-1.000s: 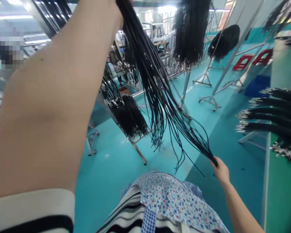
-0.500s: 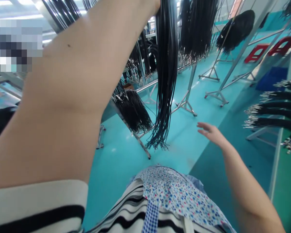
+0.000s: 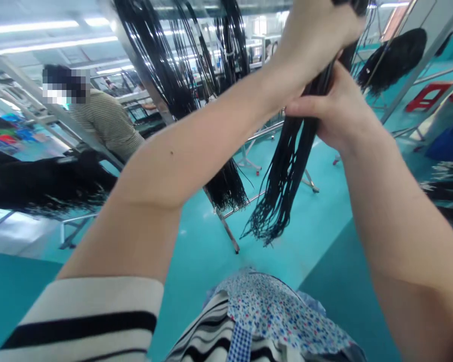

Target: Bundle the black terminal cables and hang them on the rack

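— So, where is the cord bundle [image 3: 287, 166]?
— Clenched in the left hand [image 3: 317, 30], which is raised high. Its loose ends dangle well below both hands, clear of the floor [image 3: 196, 251]; that is probably why it is lifted so.
— And the right hand [image 3: 334, 113]?
— Wrapped round the same cords just under the left hand, touching it, likely to keep the strands together.
— What's around?
— More black bundles [image 3: 226, 186] hang beyond the hands, and a co-worker [image 3: 109, 125] sits well off on the left hand's side.

A black-striped white short sleeve [image 3: 98, 322] and a flowered white apron [image 3: 283, 311] with blue-checked strap [image 3: 239, 347] show below the left hand [image 3: 317, 30].
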Action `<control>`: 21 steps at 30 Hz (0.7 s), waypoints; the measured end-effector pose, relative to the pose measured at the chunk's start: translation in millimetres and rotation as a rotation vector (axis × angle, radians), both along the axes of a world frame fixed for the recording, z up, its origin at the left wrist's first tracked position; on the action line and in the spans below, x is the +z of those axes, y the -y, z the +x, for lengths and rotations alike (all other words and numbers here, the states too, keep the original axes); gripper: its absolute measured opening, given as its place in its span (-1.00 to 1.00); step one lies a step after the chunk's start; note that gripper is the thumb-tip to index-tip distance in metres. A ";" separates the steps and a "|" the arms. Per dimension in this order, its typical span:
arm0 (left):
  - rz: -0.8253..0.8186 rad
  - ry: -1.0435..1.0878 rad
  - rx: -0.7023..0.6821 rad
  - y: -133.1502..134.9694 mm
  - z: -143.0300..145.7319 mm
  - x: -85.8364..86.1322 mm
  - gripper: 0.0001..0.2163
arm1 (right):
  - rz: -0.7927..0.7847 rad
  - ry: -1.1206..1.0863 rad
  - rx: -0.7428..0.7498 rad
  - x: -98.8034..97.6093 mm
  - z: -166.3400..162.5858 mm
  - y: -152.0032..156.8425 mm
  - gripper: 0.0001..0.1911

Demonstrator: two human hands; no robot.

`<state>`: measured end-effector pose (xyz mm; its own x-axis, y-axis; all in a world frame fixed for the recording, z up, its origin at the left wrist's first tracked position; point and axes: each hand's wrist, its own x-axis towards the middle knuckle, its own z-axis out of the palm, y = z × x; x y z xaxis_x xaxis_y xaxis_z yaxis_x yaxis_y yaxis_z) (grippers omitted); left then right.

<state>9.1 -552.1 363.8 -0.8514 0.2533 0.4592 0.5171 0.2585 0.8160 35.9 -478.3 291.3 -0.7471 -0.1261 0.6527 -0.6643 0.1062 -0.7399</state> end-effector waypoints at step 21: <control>-0.117 0.461 -1.487 -106.4 -67.8 -248.0 -0.10 | -0.120 0.462 -0.538 -44.2 -10.2 -120.0 -0.87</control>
